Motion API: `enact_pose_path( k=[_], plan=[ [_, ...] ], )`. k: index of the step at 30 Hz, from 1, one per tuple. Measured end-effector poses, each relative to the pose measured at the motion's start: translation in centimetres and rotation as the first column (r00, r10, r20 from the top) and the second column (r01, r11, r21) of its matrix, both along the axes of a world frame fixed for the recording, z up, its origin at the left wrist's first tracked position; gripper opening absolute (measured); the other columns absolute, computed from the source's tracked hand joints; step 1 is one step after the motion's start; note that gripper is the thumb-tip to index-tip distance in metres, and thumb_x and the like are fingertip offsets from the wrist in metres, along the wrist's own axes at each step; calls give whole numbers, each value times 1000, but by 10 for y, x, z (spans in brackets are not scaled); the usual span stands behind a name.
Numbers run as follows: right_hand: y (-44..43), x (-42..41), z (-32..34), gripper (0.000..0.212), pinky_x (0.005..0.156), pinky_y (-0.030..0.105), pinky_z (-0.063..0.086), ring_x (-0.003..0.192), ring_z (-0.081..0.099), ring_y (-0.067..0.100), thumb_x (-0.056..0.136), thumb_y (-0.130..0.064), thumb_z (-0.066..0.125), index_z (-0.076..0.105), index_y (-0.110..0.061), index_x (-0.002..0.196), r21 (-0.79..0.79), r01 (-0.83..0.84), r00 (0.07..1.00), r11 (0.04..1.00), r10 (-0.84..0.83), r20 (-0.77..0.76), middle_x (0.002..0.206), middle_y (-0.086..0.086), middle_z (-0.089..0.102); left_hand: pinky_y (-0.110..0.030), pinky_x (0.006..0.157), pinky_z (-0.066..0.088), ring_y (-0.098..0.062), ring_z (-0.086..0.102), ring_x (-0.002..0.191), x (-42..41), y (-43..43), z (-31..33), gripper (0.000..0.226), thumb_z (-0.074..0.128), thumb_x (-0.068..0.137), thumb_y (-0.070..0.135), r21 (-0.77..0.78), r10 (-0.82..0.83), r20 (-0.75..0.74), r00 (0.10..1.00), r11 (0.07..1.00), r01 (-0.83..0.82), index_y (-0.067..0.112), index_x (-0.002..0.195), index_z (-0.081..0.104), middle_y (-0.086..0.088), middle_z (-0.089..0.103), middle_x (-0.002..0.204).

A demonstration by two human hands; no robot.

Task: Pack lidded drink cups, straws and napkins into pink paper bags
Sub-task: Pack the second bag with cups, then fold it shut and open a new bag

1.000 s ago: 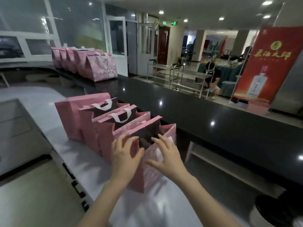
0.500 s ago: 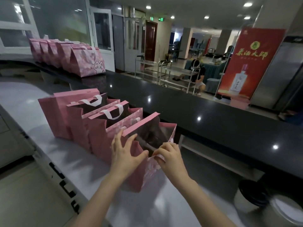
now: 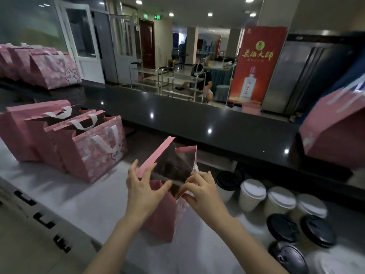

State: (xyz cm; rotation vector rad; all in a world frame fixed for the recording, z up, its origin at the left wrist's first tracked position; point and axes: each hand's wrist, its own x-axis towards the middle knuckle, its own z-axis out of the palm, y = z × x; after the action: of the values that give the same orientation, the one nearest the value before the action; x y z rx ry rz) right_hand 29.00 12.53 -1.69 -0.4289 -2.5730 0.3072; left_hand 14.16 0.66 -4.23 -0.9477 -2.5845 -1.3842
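**Desk:** What does the head view show?

**Photographer:** A person's left hand (image 3: 145, 186) and right hand (image 3: 199, 189) each pinch an opposite top edge of a pink paper bag (image 3: 160, 218), holding its mouth apart. The bag sits on the pale counter (image 3: 94, 204), near centre.

**Desk:** And around it?

**Photographer:** A row of open bags (image 3: 98, 153) stands to the left. Lidded cups (image 3: 251, 194), some white-topped and some black-topped, cluster just right of the held bag. More bags (image 3: 49, 72) line the dark ledge (image 3: 197, 123) at far left.
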Motion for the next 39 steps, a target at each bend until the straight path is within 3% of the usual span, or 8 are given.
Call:
enact_pose_path(
  k=[8, 14, 17, 20, 23, 32, 36, 39],
  plan=[
    [17, 95, -6, 12, 100, 51, 36, 99, 57, 26, 73, -17, 80, 74, -20, 83, 33, -40, 994, 999, 44, -100, 90, 2, 64, -52, 111, 27, -26, 9, 142, 91, 18, -6, 66, 69, 78, 53, -40, -62, -25, 998, 997, 61, 44, 136, 40, 17, 1, 150],
    [37, 137, -7, 46, 99, 22, 38, 116, 47, 8, 83, -29, 70, 55, -26, 127, -194, -57, 998, 979, 49, -47, 126, -9, 52, -50, 114, 22, -29, 12, 143, 109, 20, -2, 53, 71, 79, 46, -46, -26, -22, 999, 999, 25, 39, 128, 52, 14, 3, 151],
    [65, 175, -12, 46, 96, 26, 41, 116, 48, 13, 84, -41, 66, 54, -28, 127, -192, 109, 981, 975, -74, 178, 125, -9, 50, -48, 116, 19, -29, 14, 143, 109, 18, -1, 44, 70, 82, 41, -22, -21, -8, 1000, 1000, 21, 38, 123, 55, 13, 6, 150],
    [87, 213, -21, 64, 93, 37, 41, 118, 45, 22, 78, -60, 61, 44, -36, 135, -65, 289, 811, 955, -209, 546, 131, -5, 44, -48, 117, 20, -30, 18, 142, 106, 17, -2, 37, 69, 84, 38, -2, -8, -7, 1000, 1000, 8, 34, 119, 59, 7, 11, 149],
    [91, 236, -37, 80, 96, 43, 38, 124, 37, 25, 72, -71, 58, 32, -42, 142, -14, 313, 706, 950, -223, 672, 140, -7, 36, -51, 117, 20, -34, 17, 140, 109, 19, -6, 38, 67, 86, 39, -32, 41, -19, 999, 999, -42, 29, 122, 61, 2, 12, 150],
    [87, 240, -57, 99, 109, 41, 25, 133, 21, 26, 57, -71, 66, 29, -39, 143, 38, 192, 731, 981, -169, 661, 153, -9, 18, -48, 113, 28, -31, 26, 133, 92, 20, -4, 63, 69, 79, 43, -68, 26, 17, 1000, 997, -24, 29, 136, 47, 6, 20, 137],
    [94, 240, -57, 94, 108, 35, 26, 126, 25, 23, 58, -54, 71, 32, -36, 142, 80, 121, 748, 989, -144, 647, 140, -8, 30, -38, 110, 33, -21, 39, 126, 80, 13, -2, 70, 72, 79, 35, -13, -26, -3, 1000, 1000, 26, 24, 141, 43, 3, 29, 128],
    [92, 234, -54, 90, 105, 31, 27, 121, 30, 19, 56, -55, 68, 37, -37, 138, 72, 121, 775, 990, -139, 616, 130, -13, 38, -36, 106, 35, -20, 40, 125, 73, 8, 0, 74, 72, 80, 32, 9, -6, 7, 1000, 1000, 6, 25, 145, 36, 2, 30, 129]
  ],
)
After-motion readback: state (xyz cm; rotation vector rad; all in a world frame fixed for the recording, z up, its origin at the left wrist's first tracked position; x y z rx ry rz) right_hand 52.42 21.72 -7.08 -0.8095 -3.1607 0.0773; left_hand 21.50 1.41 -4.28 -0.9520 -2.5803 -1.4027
